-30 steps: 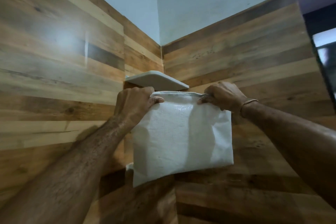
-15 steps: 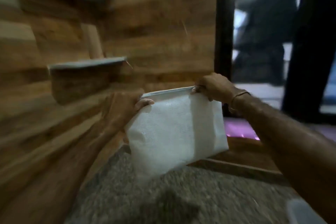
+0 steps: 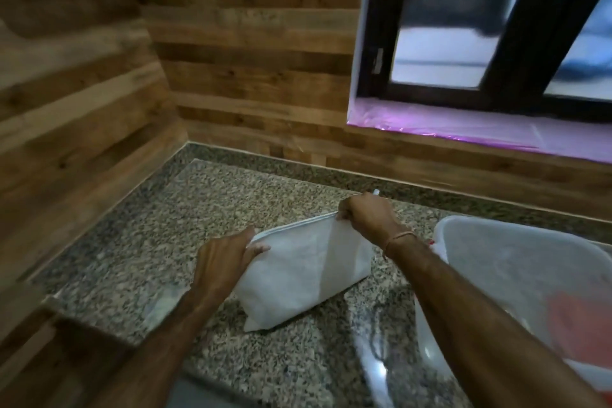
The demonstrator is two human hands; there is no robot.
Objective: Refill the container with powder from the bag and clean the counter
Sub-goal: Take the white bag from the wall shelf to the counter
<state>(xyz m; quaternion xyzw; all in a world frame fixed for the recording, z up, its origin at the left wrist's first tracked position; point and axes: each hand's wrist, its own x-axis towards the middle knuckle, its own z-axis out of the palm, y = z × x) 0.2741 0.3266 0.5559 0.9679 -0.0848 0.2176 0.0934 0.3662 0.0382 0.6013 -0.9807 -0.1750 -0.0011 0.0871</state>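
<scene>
Speckled granite table [image 3: 139, 242] below me, and the white bag [image 3: 304, 275] stands on it, tilted. My left hand [image 3: 225, 262] pinches its top left corner, my right hand [image 3: 367, 219] grips the top right. Clear plastic container [image 3: 516, 275] sits just beside, right.

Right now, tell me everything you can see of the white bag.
The white bag looks like woven plastic, flat and pouch-shaped with a stitched or sealed top edge. It appears closed and lightly creased. It is tilted, its lower corner at or near the granite counter. The left hand pinches its top left corner, the right hand its top right. A translucent container sits to its right.
</scene>
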